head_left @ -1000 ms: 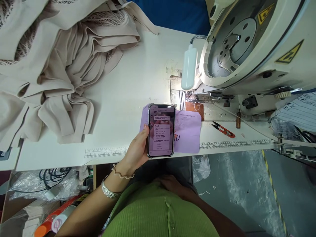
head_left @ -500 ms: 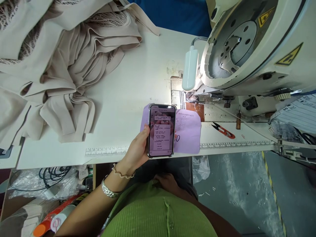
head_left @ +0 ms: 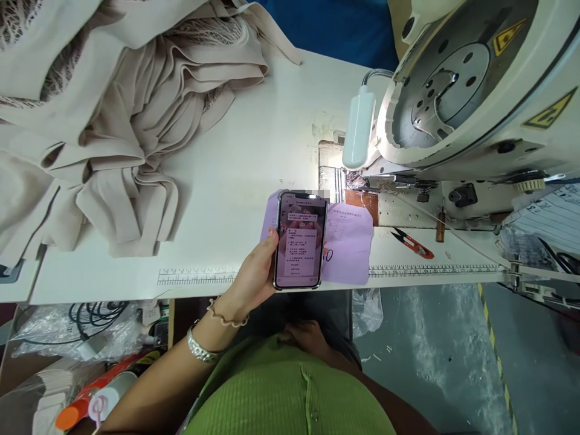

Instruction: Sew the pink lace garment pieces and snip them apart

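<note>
Left hand point(head_left: 254, 275) wrapped around a phone point(head_left: 300, 240), thumb on the near long side, fingertips just showing at the far side; held screen-up above the near table edge point(head_left: 190, 290), over a lilac paper slip point(head_left: 347, 241) lying flat on the table. Right hand point(head_left: 308, 334) low in the lap below the table, mostly hidden; open or closed, cannot tell. Risks, as judged: one-handed side grip with nothing under the phone's lower end, so a slackened thumb could drop it past the edge toward the floor; slip near the edge, liable to slide off if brushed. Thread snips point(head_left: 413, 243) well apart to the right, sewing machine point(head_left: 475, 103) and its lamp point(head_left: 357, 130) behind. Open room: bare tabletop between slip and beige fabric heap point(head_left: 113, 139) at left; printed ruler strip point(head_left: 199, 276) along the front edge.
</note>
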A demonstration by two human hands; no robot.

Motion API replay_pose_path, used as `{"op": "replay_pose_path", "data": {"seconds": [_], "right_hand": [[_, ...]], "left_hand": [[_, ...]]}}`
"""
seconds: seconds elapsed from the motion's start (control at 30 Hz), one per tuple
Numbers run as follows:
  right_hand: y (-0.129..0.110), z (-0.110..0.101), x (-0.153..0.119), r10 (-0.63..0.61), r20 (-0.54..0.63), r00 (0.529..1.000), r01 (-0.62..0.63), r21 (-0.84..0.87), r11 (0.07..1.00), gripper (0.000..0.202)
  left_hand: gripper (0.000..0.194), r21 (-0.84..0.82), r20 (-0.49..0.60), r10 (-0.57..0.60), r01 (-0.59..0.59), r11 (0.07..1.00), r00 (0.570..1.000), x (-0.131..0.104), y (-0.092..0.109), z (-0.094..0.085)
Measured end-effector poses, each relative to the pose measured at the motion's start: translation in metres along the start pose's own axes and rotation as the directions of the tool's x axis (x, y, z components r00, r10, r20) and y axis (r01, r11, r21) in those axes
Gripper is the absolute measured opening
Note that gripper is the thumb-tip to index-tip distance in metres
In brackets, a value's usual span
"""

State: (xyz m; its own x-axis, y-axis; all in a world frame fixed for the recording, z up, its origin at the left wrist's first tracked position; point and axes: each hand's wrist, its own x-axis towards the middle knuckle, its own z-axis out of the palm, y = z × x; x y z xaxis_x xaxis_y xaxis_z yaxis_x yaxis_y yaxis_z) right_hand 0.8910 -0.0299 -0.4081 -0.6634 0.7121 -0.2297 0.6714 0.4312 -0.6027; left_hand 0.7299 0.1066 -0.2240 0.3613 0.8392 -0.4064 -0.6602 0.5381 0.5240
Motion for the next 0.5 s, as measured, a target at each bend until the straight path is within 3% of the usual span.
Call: {"op": "replay_pose_path", "data": {"seconds": [0.37, 0.5], "right_hand": [[0.007, -0.009, -0.016, -0.08, 0.093, 0.992, 0.069, 0.119, 0.991, 0.036], [0.005, -0.01, -0.013, -0.133, 0.107, 0.985, 0.114, 0.17, 0.979, 0.048]], "left_hand": [[0.053, -0.004, -0.002, 0.017, -0.017, 1.0, 1.0, -0.001, 0.001, 0.003], [0.054, 0.022, -0.071, 0.003, -0.002, 1.0, 0.997, -0.001, 0.001, 0.003]]}}
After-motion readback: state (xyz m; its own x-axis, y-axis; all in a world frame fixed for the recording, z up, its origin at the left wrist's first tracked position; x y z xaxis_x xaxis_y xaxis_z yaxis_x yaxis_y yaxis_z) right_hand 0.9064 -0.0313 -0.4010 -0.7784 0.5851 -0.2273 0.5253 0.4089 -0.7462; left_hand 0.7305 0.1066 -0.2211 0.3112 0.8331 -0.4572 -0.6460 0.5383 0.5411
